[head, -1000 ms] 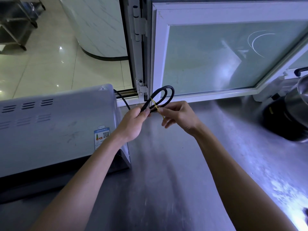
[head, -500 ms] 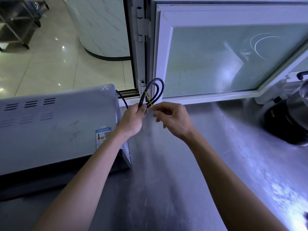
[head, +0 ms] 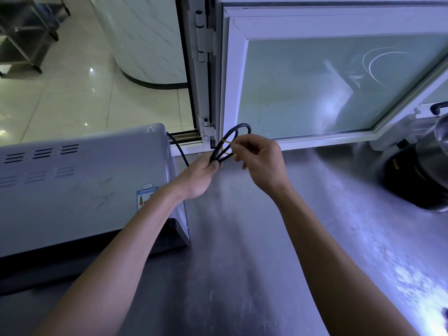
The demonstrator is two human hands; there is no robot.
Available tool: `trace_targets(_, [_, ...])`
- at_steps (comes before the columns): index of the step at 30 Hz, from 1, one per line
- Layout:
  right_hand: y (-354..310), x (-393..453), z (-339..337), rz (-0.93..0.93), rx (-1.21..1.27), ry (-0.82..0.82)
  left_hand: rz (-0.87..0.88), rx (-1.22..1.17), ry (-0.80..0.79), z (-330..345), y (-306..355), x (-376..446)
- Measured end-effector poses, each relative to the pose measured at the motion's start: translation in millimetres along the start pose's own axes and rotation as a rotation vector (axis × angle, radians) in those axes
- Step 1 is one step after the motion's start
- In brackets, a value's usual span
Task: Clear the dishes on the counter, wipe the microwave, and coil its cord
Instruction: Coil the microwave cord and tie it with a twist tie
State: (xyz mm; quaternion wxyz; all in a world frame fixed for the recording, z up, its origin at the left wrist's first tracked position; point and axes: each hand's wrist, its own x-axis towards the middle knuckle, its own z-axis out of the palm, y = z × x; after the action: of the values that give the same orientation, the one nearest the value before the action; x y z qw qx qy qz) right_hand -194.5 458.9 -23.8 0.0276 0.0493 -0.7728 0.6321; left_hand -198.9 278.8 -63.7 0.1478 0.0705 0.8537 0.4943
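A: Which step is this?

B: The last one, I'd judge: coiling the cord. The left hand grips the gathered loops at their lower end, fingers curled round them. The right hand pinches a thin yellow band that crosses the loops.

A: Where does the cord sit?

B: Held in the air above the counter, at about 12 o'clock from the hands, just before the window frame. One strand trails off toward 9 o'clock and disappears behind the microwave, which stands on the counter at 9 o'clock.

A: How does the cord look?

B: Black, fairly stiff, folded into two or three narrow loops that fan apart at the top. The band is only partly on; I cannot tell how many turns it makes.

A: And the next move?

B: Probably another turn of the band round the bundle, pulled snug. The left hand's grip needs to hold the loops tight together, or they could spring open. The band is thin, so the pinch must be fine.

A: Any dishes left?

B: A dark pot stands at 3 o'clock, well apart from the hands. No plates show on the counter.
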Motion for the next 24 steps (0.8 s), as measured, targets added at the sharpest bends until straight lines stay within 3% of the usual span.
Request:
trace_targets(11, [3.9, -4.3, 10.9, -0.044, -0.060, -0.001, 0.040, -0.185, 0.188, 2.0, -5.3, 9.6])
trace_targets(24, [13.3, -18.3, 18.6, -0.137, -0.208, -0.096, 0.026, -0.307, 0.250, -3.7, -1.7, 11.7])
